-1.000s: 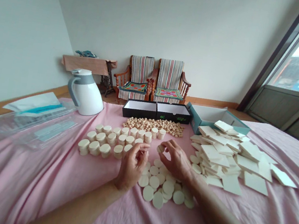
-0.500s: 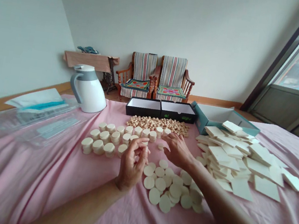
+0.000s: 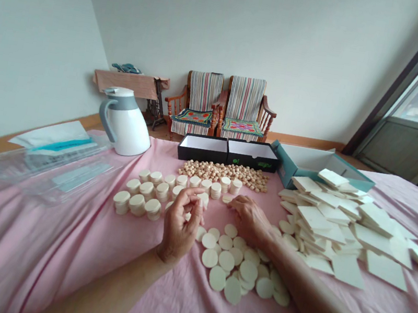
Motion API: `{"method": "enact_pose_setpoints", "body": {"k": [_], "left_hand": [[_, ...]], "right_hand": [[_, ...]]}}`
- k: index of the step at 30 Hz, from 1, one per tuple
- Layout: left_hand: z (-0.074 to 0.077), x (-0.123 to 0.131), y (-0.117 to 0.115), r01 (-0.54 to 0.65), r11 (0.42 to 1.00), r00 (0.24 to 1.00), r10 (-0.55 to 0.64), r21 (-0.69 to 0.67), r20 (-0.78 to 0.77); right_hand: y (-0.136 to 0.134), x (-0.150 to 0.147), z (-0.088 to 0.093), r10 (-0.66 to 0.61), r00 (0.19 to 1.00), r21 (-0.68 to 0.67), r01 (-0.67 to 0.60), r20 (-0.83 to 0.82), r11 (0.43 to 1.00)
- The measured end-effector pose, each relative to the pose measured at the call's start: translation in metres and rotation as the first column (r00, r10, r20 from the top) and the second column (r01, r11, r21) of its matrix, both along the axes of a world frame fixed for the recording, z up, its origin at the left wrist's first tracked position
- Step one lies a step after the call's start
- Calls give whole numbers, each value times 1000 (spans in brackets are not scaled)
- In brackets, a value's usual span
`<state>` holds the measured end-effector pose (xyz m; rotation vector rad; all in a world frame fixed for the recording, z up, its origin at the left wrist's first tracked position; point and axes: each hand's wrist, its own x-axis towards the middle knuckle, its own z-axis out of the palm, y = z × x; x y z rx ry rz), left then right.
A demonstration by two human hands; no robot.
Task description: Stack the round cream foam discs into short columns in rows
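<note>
My left hand [image 3: 180, 220] is raised a little off the pink cloth, fingers curled and pinched round a small stack of cream discs. My right hand [image 3: 250, 217] lies palm down, its fingertips on a cream disc [image 3: 226, 199] just in front of the loose discs [image 3: 233, 269]. Behind both hands stand rows of short disc stacks [image 3: 155, 193]. Farther back lies a heap of small wooden beads [image 3: 226, 172].
A pile of cream square tiles [image 3: 344, 225] spreads to the right, with a teal box [image 3: 302, 166] behind it. Two black boxes [image 3: 229, 152] sit at the back. A white jug [image 3: 125, 122] and a clear plastic tray [image 3: 41, 162] are at left.
My right hand reached forward toward the stacks and lowered onto a disc. My left hand rose slightly with its pinch kept. The view shifted a little leftward.
</note>
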<state>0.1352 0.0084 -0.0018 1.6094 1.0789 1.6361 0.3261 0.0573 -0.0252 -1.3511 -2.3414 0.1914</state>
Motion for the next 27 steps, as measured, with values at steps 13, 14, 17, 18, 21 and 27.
{"method": "enact_pose_setpoints", "body": {"k": [13, 14, 17, 18, 21, 27], "left_hand": [[-3, -1, 2, -5, 1000, 998, 5, 4, -62], [-3, -1, 2, -1, 1000, 998, 1, 0, -61], [-4, -1, 3, 9, 1000, 998, -8, 1, -60], [-4, -1, 3, 10, 1000, 998, -10, 4, -60], [-4, -2, 3, 15, 1000, 998, -15, -1, -59], [-5, -2, 3, 11, 1000, 997, -11, -5, -82]], "right_hand": [[-22, 14, 39, 390, 916, -247, -401, -94, 882], [-21, 15, 40, 416, 904, -253, -426, -97, 869], [-19, 17, 40, 447, 890, -257, -455, -89, 853], [-18, 18, 39, 445, 892, -253, -450, -80, 856], [-15, 20, 34, 397, 917, -239, -397, -50, 886], [-4, 11, 15, 58, 996, -94, -65, -72, 993]]}}
